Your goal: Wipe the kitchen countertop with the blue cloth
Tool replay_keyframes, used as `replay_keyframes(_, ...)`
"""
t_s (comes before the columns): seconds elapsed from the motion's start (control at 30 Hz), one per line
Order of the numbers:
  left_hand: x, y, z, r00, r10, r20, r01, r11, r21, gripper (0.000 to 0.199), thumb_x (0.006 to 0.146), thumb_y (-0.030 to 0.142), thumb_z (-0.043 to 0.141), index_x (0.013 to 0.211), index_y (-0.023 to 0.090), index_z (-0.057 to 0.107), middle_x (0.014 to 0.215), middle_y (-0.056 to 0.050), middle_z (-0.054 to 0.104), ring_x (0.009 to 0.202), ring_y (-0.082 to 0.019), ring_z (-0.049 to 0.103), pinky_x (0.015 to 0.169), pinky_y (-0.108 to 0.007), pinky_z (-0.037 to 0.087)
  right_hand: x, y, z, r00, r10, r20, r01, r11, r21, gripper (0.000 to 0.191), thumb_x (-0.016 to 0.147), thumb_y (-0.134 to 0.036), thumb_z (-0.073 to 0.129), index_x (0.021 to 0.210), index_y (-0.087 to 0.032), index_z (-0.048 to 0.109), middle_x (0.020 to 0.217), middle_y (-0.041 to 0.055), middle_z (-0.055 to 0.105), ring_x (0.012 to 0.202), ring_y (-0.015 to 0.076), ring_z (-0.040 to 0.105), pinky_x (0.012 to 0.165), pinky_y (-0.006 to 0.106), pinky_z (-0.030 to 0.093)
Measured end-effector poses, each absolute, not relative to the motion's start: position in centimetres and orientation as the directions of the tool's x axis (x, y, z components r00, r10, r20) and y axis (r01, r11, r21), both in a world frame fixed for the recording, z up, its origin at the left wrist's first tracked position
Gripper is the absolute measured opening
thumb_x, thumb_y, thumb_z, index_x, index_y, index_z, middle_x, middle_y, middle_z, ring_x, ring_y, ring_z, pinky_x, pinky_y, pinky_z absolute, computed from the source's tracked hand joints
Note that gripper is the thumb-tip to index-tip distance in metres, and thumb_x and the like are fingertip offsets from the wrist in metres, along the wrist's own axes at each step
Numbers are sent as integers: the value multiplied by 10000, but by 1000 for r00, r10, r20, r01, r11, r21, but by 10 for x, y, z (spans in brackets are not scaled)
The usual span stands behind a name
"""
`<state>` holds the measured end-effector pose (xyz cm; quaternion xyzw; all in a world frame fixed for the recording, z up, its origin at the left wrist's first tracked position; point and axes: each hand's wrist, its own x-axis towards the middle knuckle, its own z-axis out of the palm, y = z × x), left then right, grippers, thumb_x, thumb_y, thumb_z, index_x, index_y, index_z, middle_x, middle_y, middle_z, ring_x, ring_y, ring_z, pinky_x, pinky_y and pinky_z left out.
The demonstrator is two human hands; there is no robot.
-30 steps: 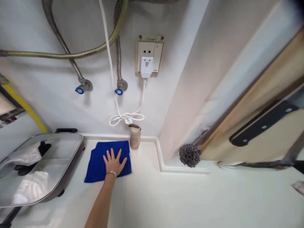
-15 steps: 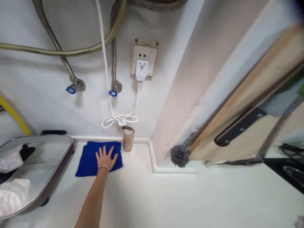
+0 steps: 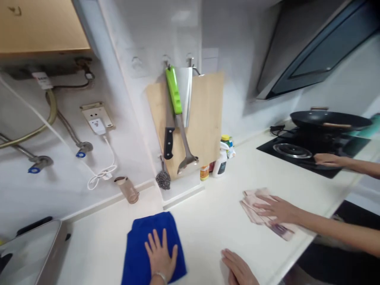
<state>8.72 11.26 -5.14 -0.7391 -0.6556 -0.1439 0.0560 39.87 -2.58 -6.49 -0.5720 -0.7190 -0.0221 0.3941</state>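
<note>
White walls (image 3: 237, 59), faint glare (image 3: 181, 16) top center. Wood cabinet (image 3: 38, 27) upper left, outlet (image 3: 102, 114) below it. Dark range hood (image 3: 314, 55) upper right, black cooktop (image 3: 316, 143) beneath. Pale counter (image 3: 204, 213) runs lower left to right side.

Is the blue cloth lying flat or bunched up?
Flat: the blue cloth shows a smooth surface and mostly straight edges under the spread left hand.

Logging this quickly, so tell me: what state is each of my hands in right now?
Left hand: open, spread flat on the blue cloth.
Right hand: looks loosely open, with nothing visible in it.
</note>
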Motion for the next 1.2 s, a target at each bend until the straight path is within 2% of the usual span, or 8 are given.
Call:
replay_keyframes(0.13,179,81,-53,367,886,282,868,-435,237,805,846,542,552,1547,287,250,1647,-157,152,1491,-490,57,1118,-806,153,394,-32,-65,89,788,609,826,283,-487,423,915,-167,455,1316,-244,566,1310,84,624,1223,253,583,990,456,571)
replay_keyframes(0.27,235,63,-38,596,793,126,750,-606,265,829,854,538,560,1555,332,170,1657,-96,19,1493,-481,15,1151,-789,122,391,-37,-63,242,779,579,782,197,-592,394,925,-168,418,1289,-229,556,1275,100,626,1199,252,585,996,486,556)
replay_keyframes(0.5,208,30,-20,594,797,111,746,-597,295,708,899,524,516,1533,388,231,1673,-34,49,1519,-400,87,1185,-697,224,403,-47,-57,141,833,534,788,232,-570,338,918,-172,426,1223,-222,561,1199,94,640,1136,246,589,967,466,536)
replay_keyframes(0.63,152,-13,-19,366,923,121,887,-385,256,668,910,473,517,1524,388,267,1675,-19,99,1525,-363,107,1190,-640,271,417,-50,-67,36,868,496,781,285,-556,347,914,-233,428,1236,-207,555,1193,106,643,1109,276,595,961,492,500)
replay_keyframes(0.8,54,-69,-10,-115,987,116,985,99,138,563,937,432,470,1488,355,382,1639,-60,261,1514,-353,172,1186,-618,272,429,-42,-77,-84,906,415,762,327,-559,336,891,-259,417,1180,-192,575,1155,105,656,1048,288,600,912,477,486)
replay_keyframes(1.0,-46,-155,-4,-732,677,75,681,731,41,581,952,475,397,1499,283,374,1625,-118,279,1493,-369,225,1191,-582,254,432,-42,-73,-86,924,373,747,307,-589,302,880,-304,429,1121,-205,582,1109,102,665,977,304,594,789,432,463)
replay_keyframes(1.1,-48,-186,-6,-839,537,87,540,841,16,605,959,494,356,1521,275,323,1628,-123,269,1493,-362,230,1180,-584,267,433,-43,-69,-128,925,357,739,329,-588,288,881,-279,422,1116,-212,574,1133,98,659,1018,304,583,813,433,442)
replay_keyframes(1.2,-19,-190,-8,-861,495,114,494,868,-38,636,952,497,368,1525,225,317,1610,-169,292,1489,-373,239,1176,-583,270,432,-44,-63,-195,915,354,739,374,-560,282,877,-238,412,1112,-214,566,1143,85,654,1038,291,576,851,439,421)
